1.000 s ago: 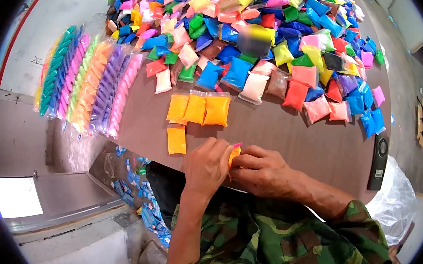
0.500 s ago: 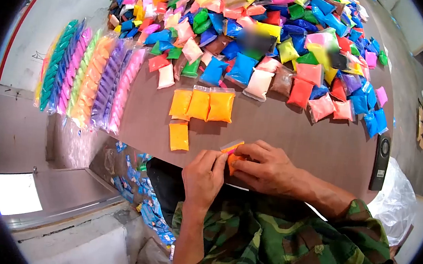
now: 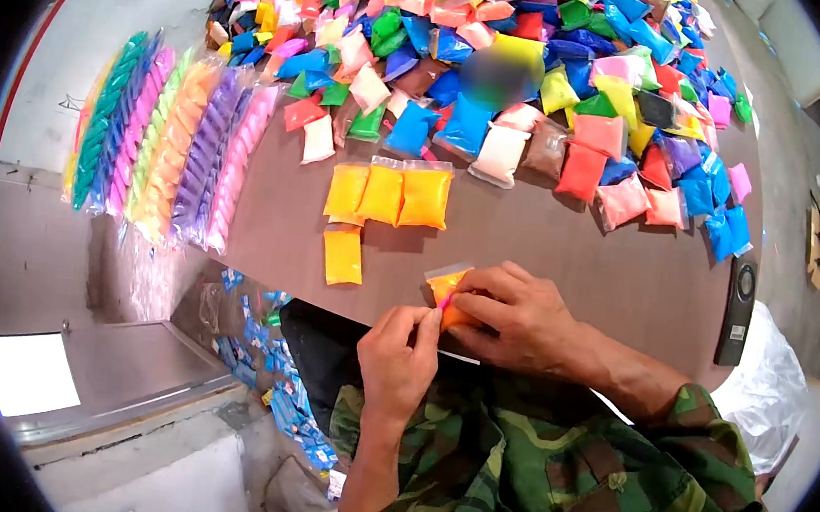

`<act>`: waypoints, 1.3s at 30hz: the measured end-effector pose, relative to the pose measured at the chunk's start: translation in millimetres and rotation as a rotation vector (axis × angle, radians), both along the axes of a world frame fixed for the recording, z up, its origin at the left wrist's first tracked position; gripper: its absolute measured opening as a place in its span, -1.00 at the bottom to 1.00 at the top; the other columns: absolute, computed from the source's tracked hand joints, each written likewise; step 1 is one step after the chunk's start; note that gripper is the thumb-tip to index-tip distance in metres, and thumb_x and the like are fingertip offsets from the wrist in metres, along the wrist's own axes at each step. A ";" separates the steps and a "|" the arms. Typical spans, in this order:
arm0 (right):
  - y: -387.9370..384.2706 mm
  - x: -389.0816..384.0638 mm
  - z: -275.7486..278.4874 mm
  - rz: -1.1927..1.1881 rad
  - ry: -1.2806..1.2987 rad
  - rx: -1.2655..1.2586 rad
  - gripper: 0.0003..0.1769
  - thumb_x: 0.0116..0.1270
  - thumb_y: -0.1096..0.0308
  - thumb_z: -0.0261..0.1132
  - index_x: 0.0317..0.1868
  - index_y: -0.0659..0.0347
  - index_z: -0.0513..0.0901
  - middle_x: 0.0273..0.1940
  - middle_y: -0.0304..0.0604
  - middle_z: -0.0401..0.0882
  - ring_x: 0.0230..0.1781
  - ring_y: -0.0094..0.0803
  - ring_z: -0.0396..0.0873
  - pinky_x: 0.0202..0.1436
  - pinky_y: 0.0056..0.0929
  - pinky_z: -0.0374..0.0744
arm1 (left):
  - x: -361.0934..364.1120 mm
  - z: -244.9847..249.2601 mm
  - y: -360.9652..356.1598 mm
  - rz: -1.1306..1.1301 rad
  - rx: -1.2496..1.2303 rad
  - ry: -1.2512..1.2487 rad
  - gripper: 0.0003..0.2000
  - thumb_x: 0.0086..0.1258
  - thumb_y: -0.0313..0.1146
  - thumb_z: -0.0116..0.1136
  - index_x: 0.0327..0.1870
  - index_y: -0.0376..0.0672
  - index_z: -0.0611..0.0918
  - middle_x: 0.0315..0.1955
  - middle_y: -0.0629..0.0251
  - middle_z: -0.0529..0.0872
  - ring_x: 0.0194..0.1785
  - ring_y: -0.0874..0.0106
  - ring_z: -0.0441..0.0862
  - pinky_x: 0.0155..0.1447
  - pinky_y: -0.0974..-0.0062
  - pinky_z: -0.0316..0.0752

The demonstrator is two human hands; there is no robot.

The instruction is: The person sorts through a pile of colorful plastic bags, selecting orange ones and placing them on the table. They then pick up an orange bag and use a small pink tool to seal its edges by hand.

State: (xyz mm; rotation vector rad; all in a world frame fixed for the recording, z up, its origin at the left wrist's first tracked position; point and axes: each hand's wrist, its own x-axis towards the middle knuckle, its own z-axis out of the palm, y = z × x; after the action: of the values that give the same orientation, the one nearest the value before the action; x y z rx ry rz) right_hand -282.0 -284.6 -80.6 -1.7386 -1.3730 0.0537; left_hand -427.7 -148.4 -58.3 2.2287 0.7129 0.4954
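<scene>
At the table's near edge, my right hand is closed on a small clear packet filled with orange, its flat top end pointing away from me. My left hand is beside it, thumb and forefinger pinched at the packet's left side. Between those fingertips and the packet shows a small pink piece, too small to make out its kind. Beyond my hands lie several yellow-orange packets: three side by side in a row, the middle one among them, and a single packet nearer to me.
A large heap of coloured packets covers the table's far side. Twisted coloured bundles in clear wrap lie at the left edge. A black device sits at the right edge, with clear plastic beside it. Blue wrappers lie below.
The orange packet has turned, so more of its front and top shows above my right fingers. My left hand has shifted slightly down and right. The view has shifted a little.
</scene>
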 end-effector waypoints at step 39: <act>-0.4 -0.7 1.9 -0.036 -0.119 -0.048 -0.81 0.30 0.26 0.52 -0.10 0.04 0.78 -0.06 -0.27 0.67 -0.16 -0.29 0.64 -0.26 -0.32 0.67 | -10.3 -10.3 19.9 0.137 0.213 0.046 -0.84 0.49 -0.40 0.39 -0.29 -0.27 0.69 -0.49 0.15 0.72 -0.47 0.27 0.66 -0.32 0.34 0.55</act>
State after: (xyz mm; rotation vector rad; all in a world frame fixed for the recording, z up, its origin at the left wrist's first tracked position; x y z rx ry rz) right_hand -282.7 -285.0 -78.7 -1.8314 -1.4359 -0.0371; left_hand -438.0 -128.5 -68.7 2.4055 0.8761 0.6144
